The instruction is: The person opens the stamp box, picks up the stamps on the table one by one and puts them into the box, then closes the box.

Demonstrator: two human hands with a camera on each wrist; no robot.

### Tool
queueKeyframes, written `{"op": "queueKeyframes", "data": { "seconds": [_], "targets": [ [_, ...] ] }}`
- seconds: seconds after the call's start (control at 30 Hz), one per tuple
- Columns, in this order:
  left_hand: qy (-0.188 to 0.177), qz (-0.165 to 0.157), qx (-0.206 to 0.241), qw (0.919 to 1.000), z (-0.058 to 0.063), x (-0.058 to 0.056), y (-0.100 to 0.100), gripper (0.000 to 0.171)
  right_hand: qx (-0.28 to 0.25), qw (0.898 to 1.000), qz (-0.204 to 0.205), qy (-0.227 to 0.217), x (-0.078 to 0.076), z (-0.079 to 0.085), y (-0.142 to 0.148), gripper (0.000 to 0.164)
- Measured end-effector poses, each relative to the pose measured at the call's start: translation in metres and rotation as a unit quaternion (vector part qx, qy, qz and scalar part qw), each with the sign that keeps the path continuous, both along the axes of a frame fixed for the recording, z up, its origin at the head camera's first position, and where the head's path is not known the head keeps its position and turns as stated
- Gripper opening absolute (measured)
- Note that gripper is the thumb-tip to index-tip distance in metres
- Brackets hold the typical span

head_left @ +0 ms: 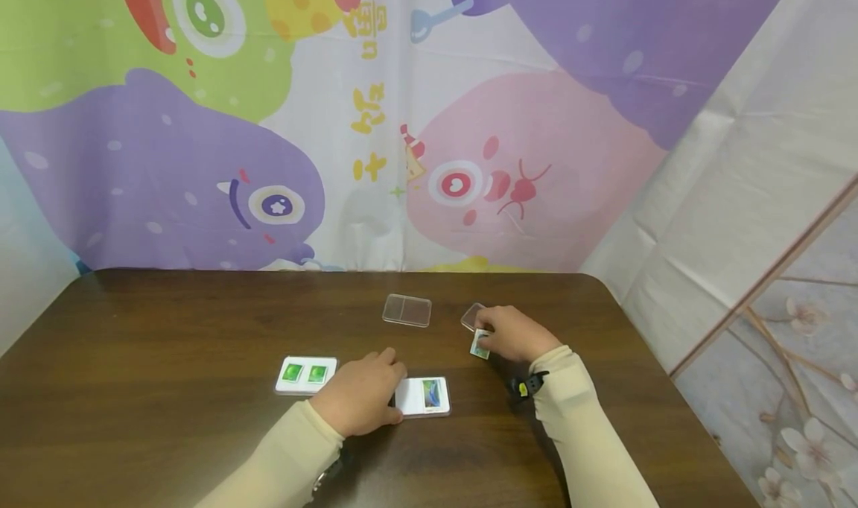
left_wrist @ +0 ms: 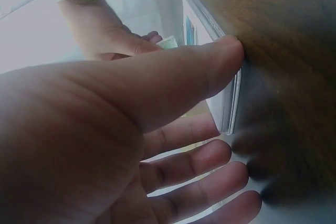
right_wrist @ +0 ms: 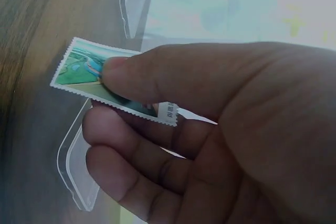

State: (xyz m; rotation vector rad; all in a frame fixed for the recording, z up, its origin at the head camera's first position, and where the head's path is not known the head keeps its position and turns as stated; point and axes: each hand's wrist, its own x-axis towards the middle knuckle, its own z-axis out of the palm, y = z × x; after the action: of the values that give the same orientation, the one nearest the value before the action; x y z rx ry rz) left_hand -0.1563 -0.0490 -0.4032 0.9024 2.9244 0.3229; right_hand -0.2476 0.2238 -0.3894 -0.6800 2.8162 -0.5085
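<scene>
My right hand (head_left: 518,333) pinches a postage stamp (right_wrist: 79,69) between thumb and fingers, just over the table. The stamp has perforated white edges and a green landscape with a blue shape; the thumb covers part of it. With thumb and forefinger, my left hand (head_left: 360,392) grips the left end of a flat white stamp case (head_left: 409,398) lying on the table. On that case's right half sits a blue and green stamp (head_left: 433,393); the hand hides the left end. A clear plastic lid (head_left: 471,314) lies just behind the right hand.
Left of the left hand lies a second white case (head_left: 283,385) bearing two green stamps (head_left: 292,373). Another clear lid (head_left: 407,310) rests toward the back of the brown wooden table (head_left: 167,433). A cartoon-printed curtain (head_left: 375,225) hangs behind the far edge.
</scene>
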Motion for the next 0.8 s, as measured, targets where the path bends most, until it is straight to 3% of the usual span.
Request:
{"op": "queueKeyframes", "data": {
  "seconds": [0.27,0.6,0.8],
  "targets": [
    [0.011,-0.003,0.011,0.9999,-0.001,0.0,-0.001,0.047,-0.021,1.0,0.004,0.008,-0.002,-0.002,-0.003,0.022],
    [0.01,-0.004,0.013,0.9999,0.0,0.0,-0.001,0.047,-0.024,0.998,0.014,0.058,0.0,-0.003,-0.01,0.018],
    [0.008,-0.003,0.012,0.9999,-0.002,0.0,0.0,0.049,-0.023,0.998,0.005,0.059,0.001,-0.004,-0.015,0.016]
  ]
}}
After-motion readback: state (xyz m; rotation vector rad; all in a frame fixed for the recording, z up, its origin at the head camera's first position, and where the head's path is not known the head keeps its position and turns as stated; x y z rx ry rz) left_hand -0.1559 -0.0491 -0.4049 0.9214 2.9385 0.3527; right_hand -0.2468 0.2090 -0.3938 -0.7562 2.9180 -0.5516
